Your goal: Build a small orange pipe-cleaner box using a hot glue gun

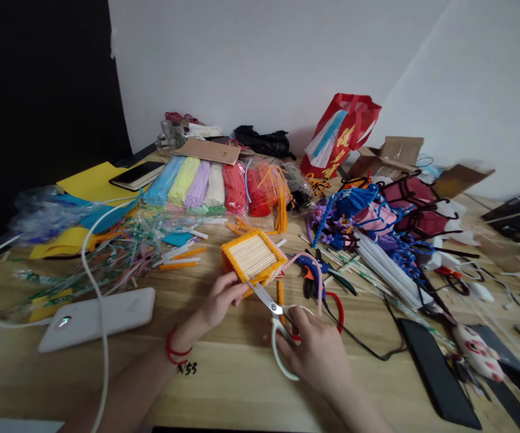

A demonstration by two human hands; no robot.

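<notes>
In the middle of the table my left hand (220, 299) is closed on the near left corner of a small box (251, 255), orange-yellow at its fuzzy edges with a top of pale sticks side by side. My right hand (318, 349) has its fingers in the handles of white-handled scissors (274, 308). The blades point up and left and reach the box's near edge, close to my left fingers. A pink pipe cleaner (307, 255) arcs away from the box's right side. Whether the blades are cutting something is too small to tell.
Bundles of coloured pipe cleaners (214, 185) lie behind the box. To its right are a blue glue gun (312, 267) and a heap of blue and purple pipe-cleaner pieces (363, 210). A white power bank (101, 319) with a cable sits left, a black phone (437, 370) right.
</notes>
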